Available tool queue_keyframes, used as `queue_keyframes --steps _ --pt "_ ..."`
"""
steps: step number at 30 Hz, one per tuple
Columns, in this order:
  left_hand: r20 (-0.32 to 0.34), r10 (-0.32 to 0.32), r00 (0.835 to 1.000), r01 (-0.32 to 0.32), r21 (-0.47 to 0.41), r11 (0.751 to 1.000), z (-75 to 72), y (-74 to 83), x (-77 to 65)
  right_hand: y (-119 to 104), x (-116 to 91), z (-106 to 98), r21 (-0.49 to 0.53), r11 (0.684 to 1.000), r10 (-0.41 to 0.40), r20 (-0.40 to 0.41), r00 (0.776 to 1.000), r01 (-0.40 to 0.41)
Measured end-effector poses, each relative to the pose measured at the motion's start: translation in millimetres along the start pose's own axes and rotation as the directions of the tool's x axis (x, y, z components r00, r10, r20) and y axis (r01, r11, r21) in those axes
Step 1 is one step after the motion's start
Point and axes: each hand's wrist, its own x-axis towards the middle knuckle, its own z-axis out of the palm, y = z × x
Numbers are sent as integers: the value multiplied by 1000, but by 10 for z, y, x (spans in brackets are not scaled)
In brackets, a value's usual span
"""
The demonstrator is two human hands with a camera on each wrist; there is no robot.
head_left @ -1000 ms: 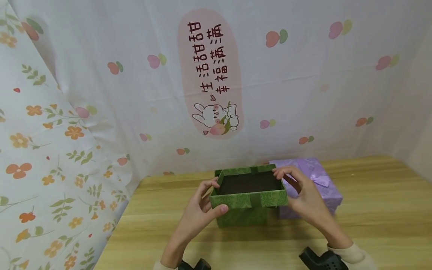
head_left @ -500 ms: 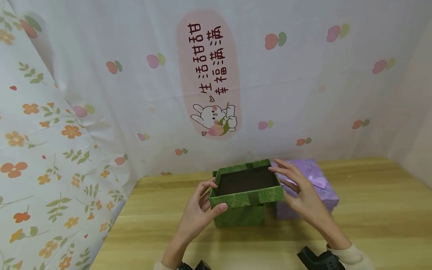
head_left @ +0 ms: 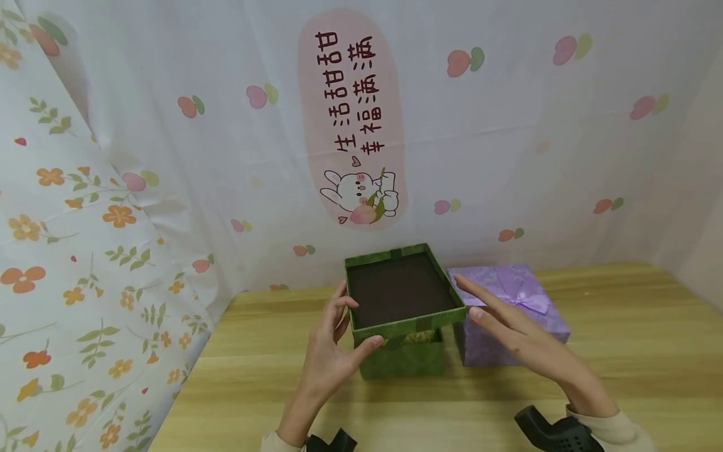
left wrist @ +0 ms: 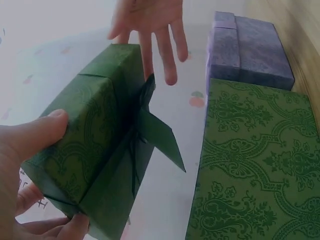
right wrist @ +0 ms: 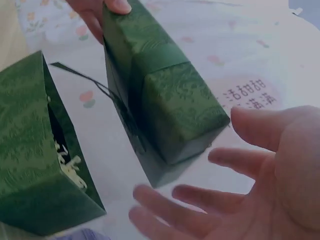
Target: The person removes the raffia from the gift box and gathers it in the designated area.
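A green patterned box lid is held above the matching green box, its dark inside facing up toward the head view. My left hand grips the lid's left side, thumb on the outer wall. On the lid's underside hangs a green ribbon bow, seen in the left wrist view. My right hand has its fingers extended beside the lid's right corner, a gap showing between them in the right wrist view. Pale shredded filler shows inside the open box.
A purple box with a lilac bow stands just right of the green box. Both rest on a wooden table. Behind the table hangs a white printed cloth, close to the boxes.
The lid has tipped, its far edge rising so more of the dark inside shows. My right fingers have come off its right side and straightened. My left hand has kept its grip.
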Motion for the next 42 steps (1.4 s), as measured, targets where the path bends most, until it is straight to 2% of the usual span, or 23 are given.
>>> queue_keyframes --steps 5,10,16,21,26,29,35,42 --pt "25 19 1000 -20 11 1000 13 -15 -32 9 -7 51 136 990 -22 -8 1000 23" --pt "53 19 998 -19 -16 1000 -67 -18 -26 -32 16 82 78 997 -7 -55 998 12" --pt "81 51 995 -49 -26 998 -309 -29 32 -142 122 237 69 998 3 -103 995 4" --pt "90 54 994 -54 6 998 -573 28 45 -242 246 396 83 996 -6 -117 993 16" --pt "53 8 999 -8 15 1000 -806 49 -41 -333 379 577 120 989 -68 -110 992 81" --pt "37 -19 999 18 19 1000 -902 31 -98 -385 443 671 151 984 -78 -106 991 94" --pt "33 -55 998 53 60 997 -1060 -9 -212 -436 495 861 181 980 -65 -105 992 83" --pt "42 -77 996 74 51 996 -1264 -134 -336 -481 568 1140 226 974 -14 -87 996 34"
